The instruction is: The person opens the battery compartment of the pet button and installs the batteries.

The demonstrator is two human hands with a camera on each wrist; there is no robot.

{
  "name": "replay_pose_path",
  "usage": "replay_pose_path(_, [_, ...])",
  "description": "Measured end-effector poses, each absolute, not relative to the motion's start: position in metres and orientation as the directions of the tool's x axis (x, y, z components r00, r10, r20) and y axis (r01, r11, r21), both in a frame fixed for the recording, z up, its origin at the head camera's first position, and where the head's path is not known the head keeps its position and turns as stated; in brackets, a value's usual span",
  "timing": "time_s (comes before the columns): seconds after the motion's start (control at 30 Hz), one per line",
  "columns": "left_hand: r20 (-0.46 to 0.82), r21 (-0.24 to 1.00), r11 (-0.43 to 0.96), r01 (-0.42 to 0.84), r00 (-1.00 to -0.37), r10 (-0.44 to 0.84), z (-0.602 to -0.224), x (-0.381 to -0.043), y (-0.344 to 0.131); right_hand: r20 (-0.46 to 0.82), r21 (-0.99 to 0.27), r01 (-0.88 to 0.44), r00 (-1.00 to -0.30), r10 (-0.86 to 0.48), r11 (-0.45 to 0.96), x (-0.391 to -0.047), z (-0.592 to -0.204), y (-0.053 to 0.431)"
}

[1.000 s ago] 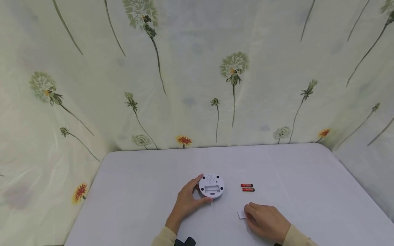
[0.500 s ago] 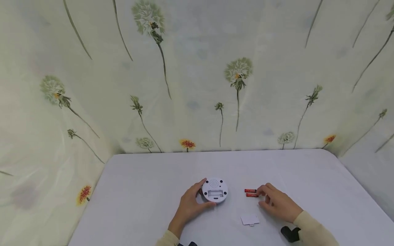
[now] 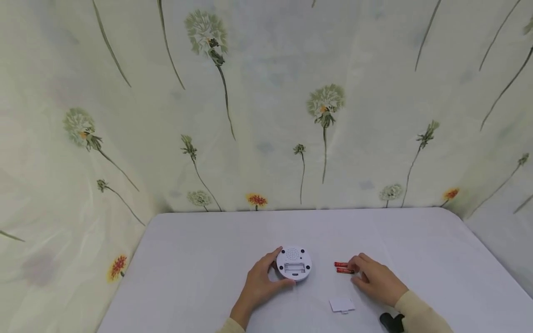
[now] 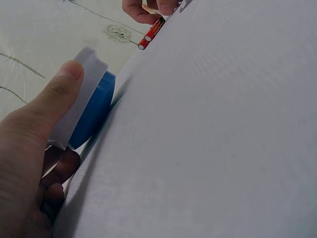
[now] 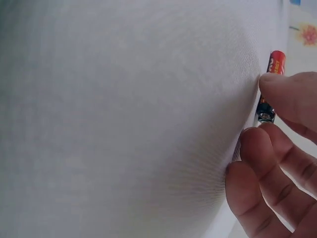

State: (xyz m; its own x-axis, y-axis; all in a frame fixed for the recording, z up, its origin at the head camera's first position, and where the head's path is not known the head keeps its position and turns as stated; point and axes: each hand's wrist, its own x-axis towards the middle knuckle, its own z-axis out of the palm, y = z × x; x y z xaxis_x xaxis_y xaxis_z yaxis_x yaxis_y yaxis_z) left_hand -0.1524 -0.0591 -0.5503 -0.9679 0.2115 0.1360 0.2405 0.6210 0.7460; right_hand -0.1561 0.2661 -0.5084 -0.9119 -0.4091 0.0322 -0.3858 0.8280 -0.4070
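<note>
A pale curtain printed with dandelions hangs behind your white-covered table. A beige sleeve and a black wrist piece lie behind your right hand. Your left hand holds the round white device by its left side, fingers curled round the far edge and thumb on the near edge. Your right hand is at the right ends of the batteries, its fingers bent, the thumb a narrow gap from the index finger; you cannot tell whether the fingertips press on them. The device is left of the batteries, its speaker holes, dark feet and exposed battery compartment facing up; the left wrist view shows its blue underside near the cloth. The small white battery cover lies flat in front of the batteries, its tab towards you. Smallest are the two red batteries, the farther one and the nearer one, lying side by side on the cloth.
</note>
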Motion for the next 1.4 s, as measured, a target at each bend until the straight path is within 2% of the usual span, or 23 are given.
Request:
replay_pose_path(0.37, [0.15, 0.735, 0.626, 0.259, -0.963, 0.222, -0.552, -0.151, -0.059, -0.006, -0.397, -0.293, -0.947, -0.322, 0.87, -0.154, -0.506, 0.262])
replay_pose_path(0.77, [0.16, 0.737, 0.619, 0.271, -0.96, 0.23, -0.551, -0.15, -0.058, 0.109, -0.397, -0.378, -0.924, -0.366, 0.837, -0.147, -0.514, 0.265])
replay_pose_path(1.1, [0.167, 0.728, 0.626, 0.28, -0.958, 0.234, -0.549, -0.15, -0.058, 0.224, -0.529, -0.446, -0.894, -0.389, 0.721, -0.14, -0.5, 0.256])
replay_pose_path(1.4, [0.173, 0.726, 0.626, 0.286, -0.956, 0.236, -0.552, -0.152, -0.059, 0.268, -0.571, -0.487, -0.872, -0.411, 0.661, -0.139, -0.494, 0.247])
